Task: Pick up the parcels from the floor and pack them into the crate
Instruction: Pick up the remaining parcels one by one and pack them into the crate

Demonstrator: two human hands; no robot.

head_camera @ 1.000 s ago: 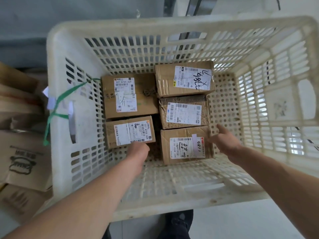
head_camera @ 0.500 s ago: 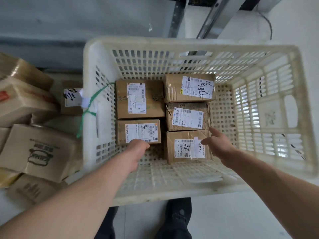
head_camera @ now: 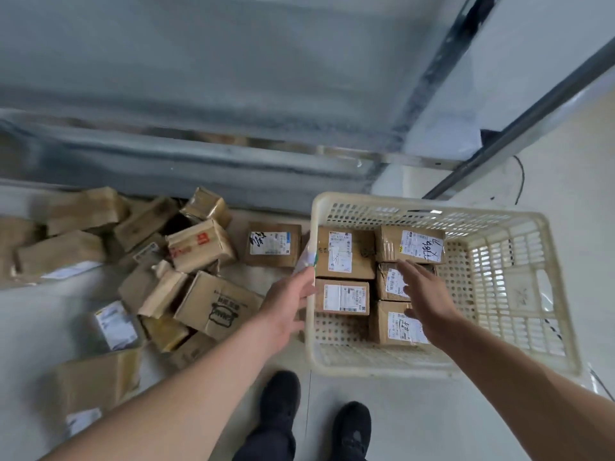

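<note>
A cream plastic crate (head_camera: 519,294) stands on the floor at the right with several labelled cardboard parcels (head_camera: 342,254) packed flat in its left half. My left hand (head_camera: 288,302) hangs over the crate's left rim, fingers loosely curled, holding nothing. My right hand (head_camera: 424,296) hovers above the parcels inside the crate, fingers spread, empty. A heap of brown parcels (head_camera: 199,244) lies on the floor to the left of the crate. One single labelled parcel (head_camera: 271,244) lies just beside the crate's left wall.
A grey metal wall and rail (head_camera: 233,151) run behind the heap. A slanted metal bar (head_camera: 519,128) rises at the upper right. My two black shoes (head_camera: 316,417) stand at the crate's near corner. A tag on green string (head_camera: 307,259) hangs at the crate's left rim.
The view has pulled back and up, revealing the floor heap. Both hands have lifted off the parcels in the crate; my left hand has moved left to the crate's rim.
</note>
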